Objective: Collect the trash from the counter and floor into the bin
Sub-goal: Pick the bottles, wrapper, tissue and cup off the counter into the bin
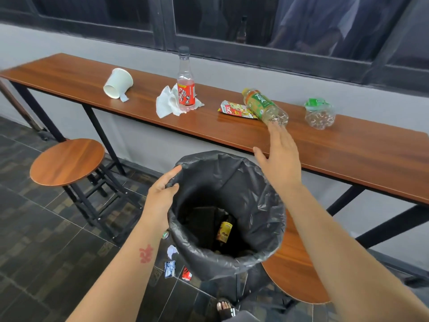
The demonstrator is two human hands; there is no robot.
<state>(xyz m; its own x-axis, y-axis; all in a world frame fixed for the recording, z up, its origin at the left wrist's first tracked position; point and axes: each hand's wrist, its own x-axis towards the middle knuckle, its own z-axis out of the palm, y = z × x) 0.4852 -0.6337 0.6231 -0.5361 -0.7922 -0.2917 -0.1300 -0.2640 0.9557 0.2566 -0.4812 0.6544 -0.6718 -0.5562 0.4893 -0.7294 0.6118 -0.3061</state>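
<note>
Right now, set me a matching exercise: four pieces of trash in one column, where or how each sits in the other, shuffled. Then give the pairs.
Things
1. paper cup
2. red-label bottle
3. green-label bottle
4. blue wrapper

Places
A. on the floor beside the bin
B. on its side on the counter, left of the other trash
C. upright on a white tissue
D. lying over one end of a snack packet

Pairs: 1-B, 2-C, 3-D, 4-A
</note>
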